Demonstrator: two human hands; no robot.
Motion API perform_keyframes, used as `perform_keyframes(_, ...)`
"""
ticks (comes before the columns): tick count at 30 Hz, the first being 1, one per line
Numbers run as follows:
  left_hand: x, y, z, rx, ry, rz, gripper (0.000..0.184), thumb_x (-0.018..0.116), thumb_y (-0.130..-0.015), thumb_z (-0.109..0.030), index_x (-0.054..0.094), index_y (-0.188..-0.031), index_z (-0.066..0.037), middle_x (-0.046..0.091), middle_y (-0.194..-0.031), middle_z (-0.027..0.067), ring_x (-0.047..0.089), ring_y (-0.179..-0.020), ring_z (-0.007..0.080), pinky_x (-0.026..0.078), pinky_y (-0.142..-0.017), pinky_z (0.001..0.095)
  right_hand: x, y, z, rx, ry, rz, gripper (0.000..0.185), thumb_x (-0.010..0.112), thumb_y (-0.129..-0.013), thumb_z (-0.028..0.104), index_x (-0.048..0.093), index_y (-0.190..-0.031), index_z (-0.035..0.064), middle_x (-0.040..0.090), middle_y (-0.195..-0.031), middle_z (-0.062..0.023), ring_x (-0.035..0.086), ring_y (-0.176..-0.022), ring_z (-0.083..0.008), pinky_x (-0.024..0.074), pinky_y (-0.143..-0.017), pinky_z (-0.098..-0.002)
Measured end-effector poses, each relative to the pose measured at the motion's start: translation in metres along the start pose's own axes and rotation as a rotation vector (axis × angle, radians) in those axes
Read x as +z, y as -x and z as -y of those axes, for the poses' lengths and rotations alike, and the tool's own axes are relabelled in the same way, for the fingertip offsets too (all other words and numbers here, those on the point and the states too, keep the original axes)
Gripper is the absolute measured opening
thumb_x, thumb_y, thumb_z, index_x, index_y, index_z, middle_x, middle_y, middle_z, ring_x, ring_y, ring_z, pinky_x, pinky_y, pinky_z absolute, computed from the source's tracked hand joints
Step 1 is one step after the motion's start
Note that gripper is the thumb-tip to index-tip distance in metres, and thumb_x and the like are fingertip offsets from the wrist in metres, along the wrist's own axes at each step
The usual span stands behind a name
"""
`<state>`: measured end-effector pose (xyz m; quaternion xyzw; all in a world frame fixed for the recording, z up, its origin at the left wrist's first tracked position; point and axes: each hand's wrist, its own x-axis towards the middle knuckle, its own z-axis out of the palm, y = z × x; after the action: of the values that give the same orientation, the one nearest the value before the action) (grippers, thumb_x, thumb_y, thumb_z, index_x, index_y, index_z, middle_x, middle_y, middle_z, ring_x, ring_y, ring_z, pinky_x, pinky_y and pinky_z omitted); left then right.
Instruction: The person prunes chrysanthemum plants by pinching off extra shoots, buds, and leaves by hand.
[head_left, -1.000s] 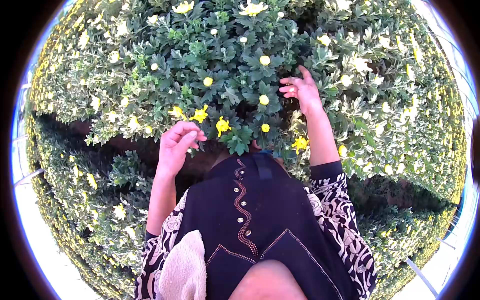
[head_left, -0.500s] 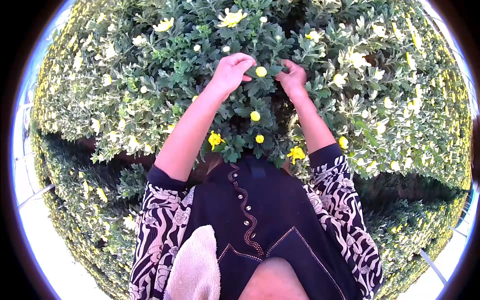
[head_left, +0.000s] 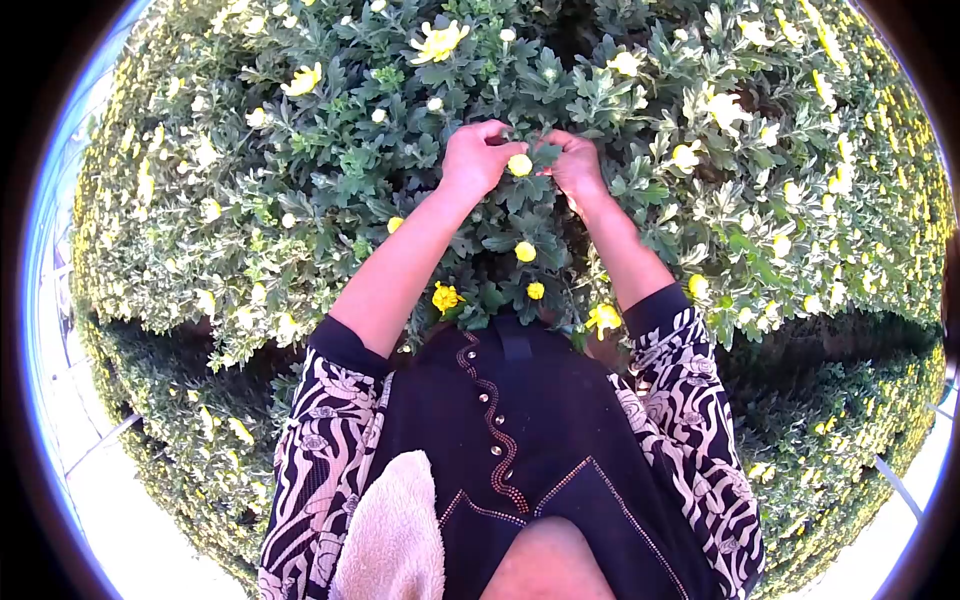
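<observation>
Among chrysanthemum plants, a round yellow chrysanthemum bloom (head_left: 519, 165) stands between my two hands. My left hand (head_left: 474, 162) is at its left, thumb and fingers closed together just behind the bloom. On the other side, my right hand (head_left: 577, 170) has its fingers pinched at the green leaves (head_left: 545, 154) beside the bloom. Leaves and the bloom hide what exactly lies between the fingertips of each hand. Nearer to my body are another yellow bloom (head_left: 525, 251) and a small yellow bud (head_left: 536, 290).
Dense flower rows spread to both sides, with pale yellow blooms such as an open one (head_left: 440, 42) farther off. Dark gaps (head_left: 820, 352) separate the rows. Ragged yellow flowers (head_left: 446, 297) touch near my black top (head_left: 520, 400). A pale towel (head_left: 392, 530) hangs on my chest.
My hands have come closer together around the yellow bloom. My left hand moved right and slightly down; my right hand shifted slightly left. The view has shifted a little.
</observation>
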<state>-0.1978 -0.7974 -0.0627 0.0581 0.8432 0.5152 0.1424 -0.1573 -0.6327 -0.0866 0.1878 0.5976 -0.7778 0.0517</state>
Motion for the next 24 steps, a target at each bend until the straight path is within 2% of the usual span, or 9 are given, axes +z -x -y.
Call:
perform_keyframes(5,-0.012,0.007,-0.017,0.003,0.014,-0.011,0.018,0.076,-0.078,-0.011,0.067,-0.089,0.000,0.066,-0.073,0.0042,0.053,-0.067,0.0058,0.044,-0.060,0.0241,-0.011,-0.009,-0.011,0.136,0.176,-0.060,0.010,0.069,-0.081,0.003,0.064,-0.072,0.0032,0.065,-0.066,-0.0013,0.057,-0.054,-0.0083,0.0435,-0.047,-0.0237)
perform_keyframes(7,-0.010,0.006,-0.007,0.031,0.068,-0.041,0.019,0.076,-0.078,-0.011,0.067,-0.089,0.001,0.065,-0.072,0.0039,0.052,-0.066,0.0062,0.044,-0.060,0.0247,-0.020,-0.022,-0.017,-0.062,0.675,-0.147,0.007,0.068,-0.082,0.005,0.065,-0.075,0.0033,0.064,-0.065,-0.0013,0.057,-0.052,-0.0092,0.0443,-0.048,-0.0240)
perform_keyframes(9,-0.012,0.009,-0.005,0.069,0.049,-0.030,0.020,0.075,-0.075,-0.016,0.069,-0.089,-0.002,0.065,-0.068,0.0050,0.053,-0.061,0.0100,0.044,-0.058,0.0276,-0.019,-0.028,-0.015,-0.022,0.507,-0.036,0.004,0.068,-0.082,0.006,0.068,-0.085,0.0034,0.067,-0.076,-0.0030,0.059,-0.060,-0.0111,0.0455,-0.051,-0.0263)
perform_keyframes(11,-0.014,0.009,-0.006,0.018,0.044,0.005,0.020,0.075,-0.076,-0.016,0.070,-0.090,-0.004,0.065,-0.070,0.0058,0.055,-0.062,0.0115,0.046,-0.062,0.0290,0.001,-0.010,0.020,-0.153,-0.130,0.233,0.012,0.068,-0.083,0.008,0.070,-0.095,0.0038,0.068,-0.094,-0.0042,0.060,-0.071,-0.0114,0.0468,-0.060,-0.0273)
perform_keyframes(13,-0.015,0.013,-0.014,0.210,-0.059,-0.004,0.021,0.075,-0.076,-0.017,0.071,-0.092,-0.005,0.066,-0.075,0.0081,0.059,-0.066,0.0165,0.048,-0.067,0.0320,0.007,-0.001,0.044,-0.173,0.051,0.313,0.017,0.069,-0.084,0.009,0.070,-0.100,0.0035,0.065,-0.108,-0.0045,0.060,-0.080,-0.0099,0.0466,-0.068,-0.0259)
perform_keyframes(15,-0.014,0.018,-0.020,0.090,0.023,0.030,0.022,0.075,-0.075,-0.019,0.072,-0.093,-0.006,0.067,-0.079,0.0107,0.062,-0.072,0.0226,0.049,-0.071,0.0345,0.009,-0.004,0.045,-0.287,0.164,0.405,0.018,0.070,-0.085,0.011,0.069,-0.101,0.0044,0.067,-0.094,-0.0013,0.059,-0.079,-0.0075,0.0451,-0.073,-0.0233)
perform_keyframes(19,-0.013,0.019,-0.012,0.196,-0.083,-0.006,0.022,0.075,-0.076,-0.017,0.072,-0.093,-0.004,0.068,-0.083,0.0086,0.060,-0.072,0.0171,0.048,-0.070,0.0317,-0.007,-0.022,0.032,0.111,0.122,0.051,0.009,0.068,-0.088,0.014,0.066,-0.087,0.0051,0.062,-0.067,0.0003,0.057,-0.061,-0.0089,0.0435,-0.056,-0.0216)
perform_keyframes(21,-0.014,0.020,-0.011,0.083,0.041,-0.005,0.021,0.075,-0.076,-0.015,0.072,-0.094,-0.004,0.067,-0.080,0.0054,0.057,-0.069,0.0122,0.047,-0.067,0.0292,-0.009,-0.020,0.016,0.025,0.305,-0.021,0.014,0.068,-0.086,0.017,0.064,-0.085,0.0037,0.064,-0.067,-0.0021,0.058,-0.057,-0.0120,0.0462,-0.055,-0.0264)
perform_keyframes(24,-0.015,0.018,-0.010,-0.031,0.075,0.022,0.022,0.075,-0.076,-0.013,0.073,-0.096,-0.005,0.067,-0.075,0.0038,0.055,-0.066,0.0095,0.046,-0.065,0.0276,-0.023,-0.012,0.005,-0.206,1.318,-0.210,0.023,0.071,-0.074,0.006,0.067,-0.097,0.0096,0.064,-0.072,-0.0007,0.057,-0.063,-0.0107,0.0479,-0.064,-0.0281)
